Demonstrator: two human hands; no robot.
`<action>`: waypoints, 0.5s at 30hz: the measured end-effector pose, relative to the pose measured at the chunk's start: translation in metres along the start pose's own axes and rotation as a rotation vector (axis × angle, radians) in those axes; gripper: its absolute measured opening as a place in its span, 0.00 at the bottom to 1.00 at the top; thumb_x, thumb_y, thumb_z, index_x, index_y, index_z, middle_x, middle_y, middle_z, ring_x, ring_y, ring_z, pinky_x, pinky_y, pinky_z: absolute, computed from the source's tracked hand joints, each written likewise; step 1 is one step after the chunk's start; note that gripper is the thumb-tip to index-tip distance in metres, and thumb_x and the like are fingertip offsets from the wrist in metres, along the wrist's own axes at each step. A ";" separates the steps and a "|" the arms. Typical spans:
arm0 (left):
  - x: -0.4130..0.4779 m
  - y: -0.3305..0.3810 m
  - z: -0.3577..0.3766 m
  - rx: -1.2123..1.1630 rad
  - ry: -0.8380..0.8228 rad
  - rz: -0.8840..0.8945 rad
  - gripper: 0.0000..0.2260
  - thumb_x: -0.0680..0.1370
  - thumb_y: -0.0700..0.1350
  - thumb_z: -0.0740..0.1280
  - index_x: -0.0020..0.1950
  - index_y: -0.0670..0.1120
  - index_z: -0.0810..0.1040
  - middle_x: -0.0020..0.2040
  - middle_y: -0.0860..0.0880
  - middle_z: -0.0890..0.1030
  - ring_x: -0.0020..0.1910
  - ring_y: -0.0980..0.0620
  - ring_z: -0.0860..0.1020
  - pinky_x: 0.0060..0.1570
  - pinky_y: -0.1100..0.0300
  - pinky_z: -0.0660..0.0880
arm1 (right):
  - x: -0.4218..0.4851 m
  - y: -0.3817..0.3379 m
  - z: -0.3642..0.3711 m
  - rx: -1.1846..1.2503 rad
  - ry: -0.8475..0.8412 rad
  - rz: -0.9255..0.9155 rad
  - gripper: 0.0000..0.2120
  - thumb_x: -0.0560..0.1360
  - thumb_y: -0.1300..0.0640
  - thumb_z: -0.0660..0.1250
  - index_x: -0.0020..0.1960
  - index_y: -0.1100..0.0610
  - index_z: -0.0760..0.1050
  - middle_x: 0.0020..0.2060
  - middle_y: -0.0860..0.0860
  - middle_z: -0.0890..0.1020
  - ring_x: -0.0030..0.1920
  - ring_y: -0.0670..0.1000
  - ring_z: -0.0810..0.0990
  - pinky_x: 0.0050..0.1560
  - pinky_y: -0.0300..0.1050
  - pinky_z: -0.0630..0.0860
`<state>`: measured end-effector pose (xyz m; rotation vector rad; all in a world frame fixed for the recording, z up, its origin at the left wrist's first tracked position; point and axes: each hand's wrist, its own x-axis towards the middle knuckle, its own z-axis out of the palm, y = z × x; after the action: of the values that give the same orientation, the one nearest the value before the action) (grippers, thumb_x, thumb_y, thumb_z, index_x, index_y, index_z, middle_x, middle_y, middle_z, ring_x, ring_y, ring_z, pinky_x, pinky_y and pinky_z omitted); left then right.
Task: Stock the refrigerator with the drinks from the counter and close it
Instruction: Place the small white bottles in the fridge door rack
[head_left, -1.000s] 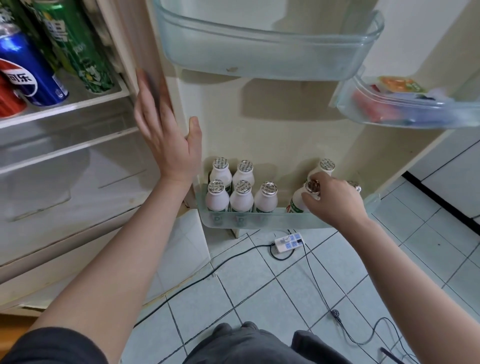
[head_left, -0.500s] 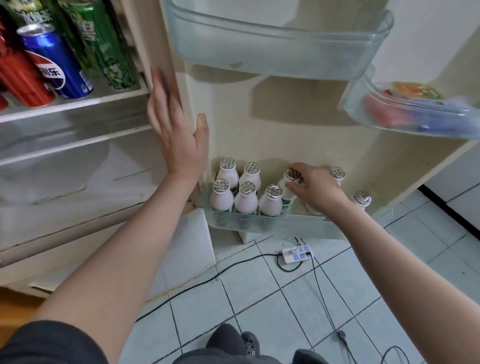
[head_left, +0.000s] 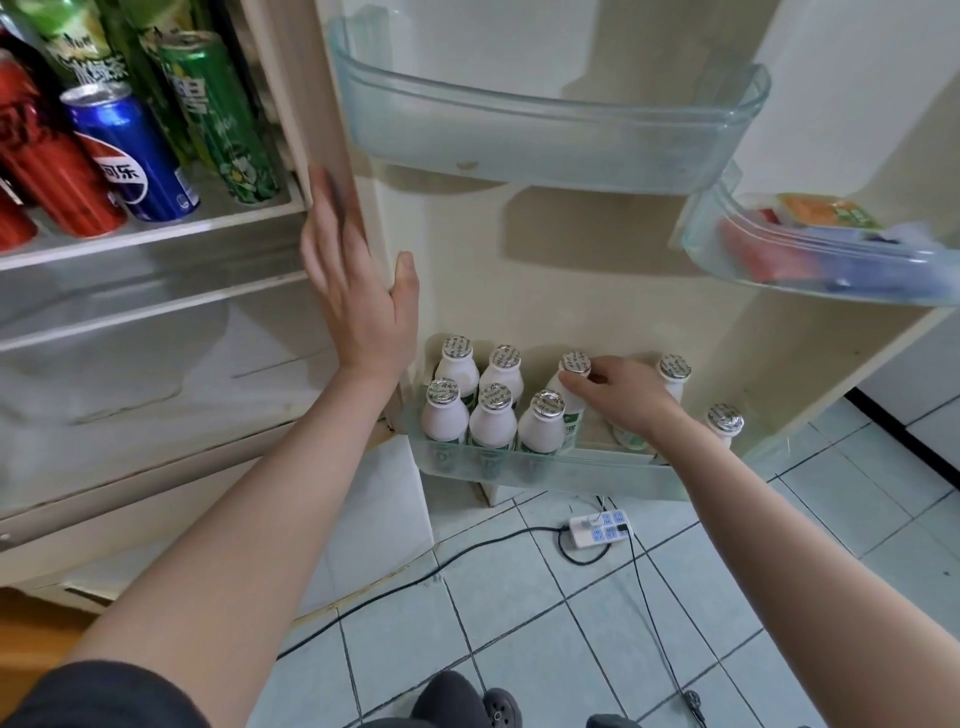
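**Bottom door bin, back-row slot: getting the bottle in tidy**

Closest in: dark shoes (head_left: 467, 701) on the tile floor, then a white power strip (head_left: 597, 529) and its cable lying just below the bin. Worth not stepping on those.

Next, the bottom door bin (head_left: 545, 470). Three foil-capped white bottles (head_left: 493, 423) stand along its front edge at the left end, with two more behind them against the door wall. Another pair (head_left: 674, 371) sits out at the right end, apart from that group.

In the gap between: right hand (head_left: 623, 400), fingers curled round the neck of the gripped bottle (head_left: 566, 397) just under the foil cap. Sits right behind the third front-row bottle. Can't tell whether the base is fully down yet. Looks like the set-down step.

Tips for doing it well:
- Hold by the neck, not the foil.
- Get the base flat on the bin floor before loosening anything.
- Slide it back to the door wall, snug beside the back pair.
- Lift the hand straight up afterwards, clear of the front-row caps.

Left hand (head_left: 358, 291): flat, fingers straight and together, thumb out. Pressed on the cream edge where cabinet meets door. Handy as a brace.

Farther back, on the cabinet shelf near its front edge: red cans (head_left: 47, 171), a blue can (head_left: 130, 156), a green can (head_left: 218, 114). Higher on the door, a clear upper bin (head_left: 545, 135). Off right, a side bin (head_left: 810, 254) holding coloured packets. Door wide open, so closing not done yet.
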<state>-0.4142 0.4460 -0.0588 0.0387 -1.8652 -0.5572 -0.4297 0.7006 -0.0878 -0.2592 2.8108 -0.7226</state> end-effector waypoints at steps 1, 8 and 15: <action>0.000 0.000 0.000 0.001 0.000 -0.003 0.24 0.77 0.47 0.60 0.71 0.38 0.64 0.72 0.31 0.62 0.70 0.43 0.60 0.72 0.61 0.50 | 0.001 -0.001 0.001 0.032 -0.008 -0.012 0.18 0.77 0.43 0.61 0.47 0.57 0.77 0.41 0.52 0.79 0.45 0.55 0.76 0.38 0.44 0.66; 0.001 -0.003 0.003 0.006 0.024 0.032 0.22 0.79 0.50 0.57 0.71 0.43 0.63 0.72 0.31 0.62 0.71 0.43 0.61 0.72 0.59 0.51 | 0.007 -0.010 0.004 0.251 -0.104 -0.067 0.10 0.77 0.46 0.63 0.42 0.50 0.76 0.34 0.44 0.76 0.39 0.47 0.74 0.42 0.42 0.70; 0.002 -0.004 0.003 0.004 0.026 0.032 0.23 0.78 0.50 0.57 0.71 0.44 0.62 0.72 0.31 0.62 0.71 0.43 0.61 0.73 0.59 0.51 | 0.010 -0.015 0.004 0.229 -0.153 -0.115 0.15 0.77 0.47 0.63 0.50 0.60 0.78 0.46 0.58 0.82 0.44 0.51 0.76 0.43 0.44 0.69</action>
<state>-0.4183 0.4431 -0.0596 0.0184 -1.8385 -0.5291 -0.4363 0.6836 -0.0857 -0.4181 2.5580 -0.9957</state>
